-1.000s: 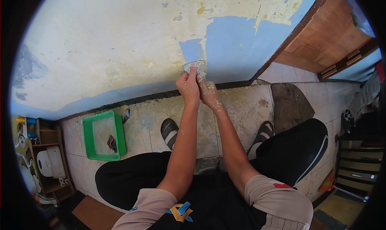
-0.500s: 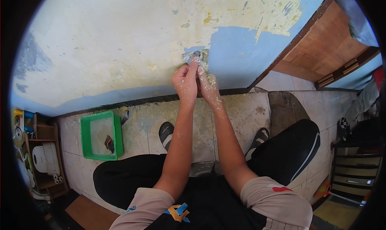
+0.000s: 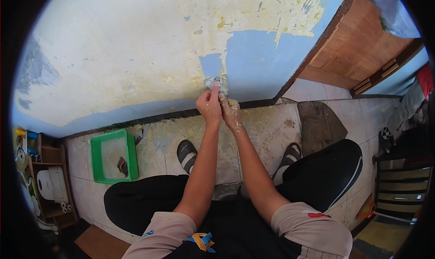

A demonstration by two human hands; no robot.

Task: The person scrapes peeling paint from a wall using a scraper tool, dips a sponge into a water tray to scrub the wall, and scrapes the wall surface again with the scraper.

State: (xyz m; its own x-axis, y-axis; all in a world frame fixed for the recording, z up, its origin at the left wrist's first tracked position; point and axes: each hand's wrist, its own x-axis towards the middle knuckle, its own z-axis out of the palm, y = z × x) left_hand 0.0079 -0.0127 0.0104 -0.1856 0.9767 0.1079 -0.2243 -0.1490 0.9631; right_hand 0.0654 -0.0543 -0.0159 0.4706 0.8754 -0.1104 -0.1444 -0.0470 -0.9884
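Observation:
Both hands meet low on the wall (image 3: pixel 136 46), closed on a small flat scraper (image 3: pixel 216 81) covered in paint flakes. My left hand (image 3: pixel 209 106) has its fingers curled and its thumb along the tool. Beside it, my right hand (image 3: pixel 231 113) wraps the handle, with pale flakes on its skin. The handle is mostly hidden by the fingers. Just above the blade is a bare-looking blue patch (image 3: pixel 211 65), with cream and yellow paint to its left and a larger blue area (image 3: pixel 253 64) to its right.
A green basin (image 3: pixel 136 157) with a dark and red object stands on the tiled floor at the left, near a shelf (image 3: pixel 50 179). Flakes litter the floor by the wall. A dark cloth (image 3: pixel 317 127), a wooden door (image 3: pixel 353 41) and a slatted rack (image 3: pixel 403 191) are at the right.
The hands and scraper went up the wall, then came back down, uncovering the small blue patch. The camera view has shifted slightly.

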